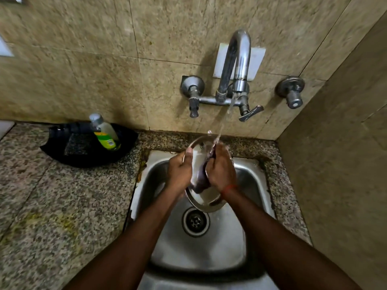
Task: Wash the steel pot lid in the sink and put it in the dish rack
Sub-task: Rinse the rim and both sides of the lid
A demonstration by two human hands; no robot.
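Note:
The steel pot lid is held tilted on edge over the steel sink, under a thin stream of water from the tap. My left hand grips the lid's left rim, thumb over the edge. My right hand is closed on a dark purple scrubber pressed against the lid's inner face. The lid's upper part is partly hidden by both hands. No dish rack shows.
A black tray on the granite counter at the left holds a dish soap bottle. Two tap valves flank the spout, and a tiled wall closes in the right side. The sink drain lies below the lid.

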